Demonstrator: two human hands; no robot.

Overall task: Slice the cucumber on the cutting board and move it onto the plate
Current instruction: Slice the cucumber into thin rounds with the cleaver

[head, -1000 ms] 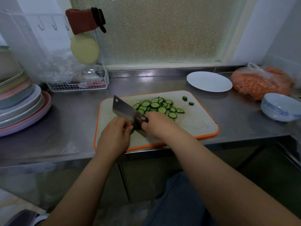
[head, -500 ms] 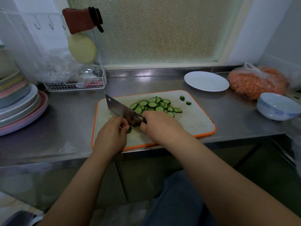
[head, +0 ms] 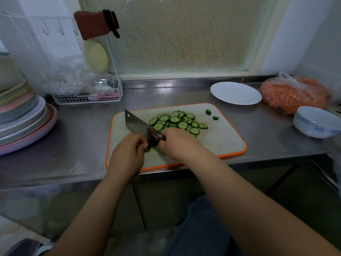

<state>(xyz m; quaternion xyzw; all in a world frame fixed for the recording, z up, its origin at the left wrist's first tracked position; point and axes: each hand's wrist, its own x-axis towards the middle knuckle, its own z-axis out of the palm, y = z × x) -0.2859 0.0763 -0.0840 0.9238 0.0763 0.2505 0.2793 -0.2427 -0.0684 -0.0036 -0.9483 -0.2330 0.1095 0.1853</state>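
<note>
Cucumber stub: you have only a short dark-green end piece (head: 147, 149) left, lying on the near left part of the cutting board (head: 221, 143), mostly hidden between your two hands.
Slices: a loose heap of thin rounds (head: 177, 122) sits in the middle of the board, just beyond the blade; each has a dark green rim and a pale, wet-looking centre, and many overlap.
End pieces: two small chunky offcuts (head: 211, 114) lie apart from the heap, toward the board's far right corner.
Left hand: your left hand (head: 127, 154) is curled knuckles-up over the stub, fingertips tucked down onto it and close against the flat of the blade.
Right hand: your right hand (head: 178, 143) is wrapped around the cleaver's handle, which is hidden in your fist.
Cleaver: the broad blade (head: 137, 124) slants across the board from your fist toward the far left, with the stub under its near end.
Plate: the white plate (head: 235, 93) lies on the steel counter (head: 83, 137) beyond the board's far right corner, well apart from the slices.
Nearby: a bag of orange shreds (head: 293, 96) and a white bowl (head: 315, 121) lie to the right; stacked plates (head: 20, 122) stand at the left.
</note>
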